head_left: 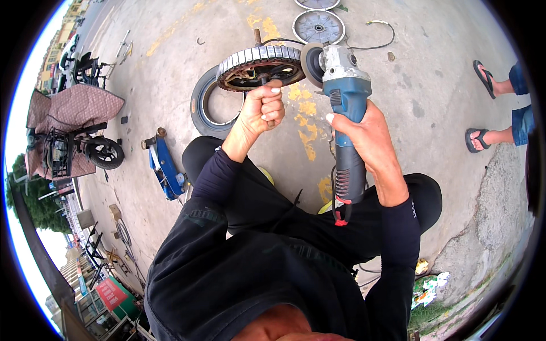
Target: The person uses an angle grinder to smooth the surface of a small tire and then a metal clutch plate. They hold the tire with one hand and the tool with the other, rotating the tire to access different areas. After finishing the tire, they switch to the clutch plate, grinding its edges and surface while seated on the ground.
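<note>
My left hand (pixel 263 111) is closed in a fist round the near end of the axle of a hub motor stator (pixel 263 61). The stator is a ring with silver blocks round its rim and a rusty, dark inside; a rusty axle end sticks out on its far side. My right hand (pixel 367 133) wraps round the blue and grey body of an angle grinder (pixel 348 94), thumb along its side. The grinder's round disc (pixel 313 63) stands upright at the stator's right edge. Whether they touch, or the disc spins, I cannot tell.
A tyre (pixel 205 105) lies on the concrete behind my left hand. Two round metal covers, one a grey disc (pixel 318 27), lie ahead. A blue floor jack (pixel 166 167) stands left, near a scooter with a quilted cover (pixel 85 108). Someone's sandalled foot (pixel 480 139) is at right.
</note>
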`<state>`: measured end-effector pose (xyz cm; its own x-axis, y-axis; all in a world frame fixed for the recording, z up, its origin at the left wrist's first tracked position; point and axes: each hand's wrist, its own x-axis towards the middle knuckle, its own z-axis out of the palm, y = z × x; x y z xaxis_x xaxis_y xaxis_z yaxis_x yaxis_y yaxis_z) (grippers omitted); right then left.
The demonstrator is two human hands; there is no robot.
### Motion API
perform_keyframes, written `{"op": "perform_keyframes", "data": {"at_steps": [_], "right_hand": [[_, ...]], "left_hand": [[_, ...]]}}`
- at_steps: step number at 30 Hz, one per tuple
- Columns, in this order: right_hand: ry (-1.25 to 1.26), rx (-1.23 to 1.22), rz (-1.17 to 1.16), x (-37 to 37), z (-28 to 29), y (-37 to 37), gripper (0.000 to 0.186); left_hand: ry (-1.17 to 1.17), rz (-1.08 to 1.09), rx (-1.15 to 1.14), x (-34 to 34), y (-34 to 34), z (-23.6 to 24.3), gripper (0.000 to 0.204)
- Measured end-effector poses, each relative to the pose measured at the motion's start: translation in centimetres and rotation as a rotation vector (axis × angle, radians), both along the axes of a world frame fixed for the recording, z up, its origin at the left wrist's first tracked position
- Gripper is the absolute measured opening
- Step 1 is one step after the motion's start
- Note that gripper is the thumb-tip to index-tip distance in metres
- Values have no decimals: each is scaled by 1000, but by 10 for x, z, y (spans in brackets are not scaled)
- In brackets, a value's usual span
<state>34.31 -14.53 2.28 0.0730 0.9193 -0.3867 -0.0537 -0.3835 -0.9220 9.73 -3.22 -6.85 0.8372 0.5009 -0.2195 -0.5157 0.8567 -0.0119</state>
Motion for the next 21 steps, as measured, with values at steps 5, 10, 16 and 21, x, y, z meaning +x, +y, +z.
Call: {"op": "perform_keyframes", "data": {"at_steps": [5,10,16,21], "right_hand": [[15,-28,-62,-2,-1,4,28],[55,-60,-63,-1,0,5,28],[-6,-70,-41,3,-2,6,25],[53,-21,-71,-2,1,4,24]], "left_hand": [[25,-20,4,-2,0,1,34],[66,-27,20,-3,-2,0,35],[50,-38,8,-3,-3,2,34],[59,-53,38,-2,-4,2,34]]}}
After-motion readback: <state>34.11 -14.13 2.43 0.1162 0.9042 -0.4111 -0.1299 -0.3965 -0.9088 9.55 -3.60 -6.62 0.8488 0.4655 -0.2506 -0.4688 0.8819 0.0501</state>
